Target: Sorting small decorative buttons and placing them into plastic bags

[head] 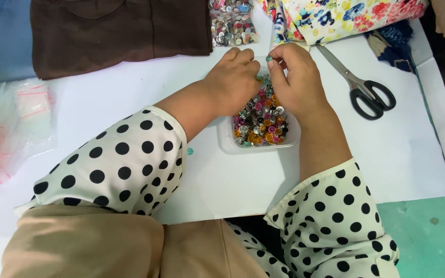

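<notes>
Spreading across a white paper-covered worktable (397, 154), with a green surface (428, 231) showing past its near corner. Sitting at the middle, a shallow clear plastic tray (227, 146) heaped with tiny coloured metal fasteners (261, 121) in orange, pink, silver and black. Hovering over the tray's far end, pinching a small teal fastener (269, 58) between thumb and forefinger: the right hand (300, 85), other fingers curled in. Closing in just beside it with bent fingers, tips almost touching the same piece: the left hand (235, 77), though whether sharing the grip cannot be told. Apparently picking out or working on one single piece, both hands needing a fine, steady pinch on something so small and easily dropped. Lying alone near the tray's left side, a stray teal bead (190, 151). Resting to the right, black-handled scissors (361, 87); beyond, a clear bag of buttons (232, 23), brown cloth (119, 31) and floral fabric (346, 15). Piling at far left, empty zip bags (21, 118).
</notes>
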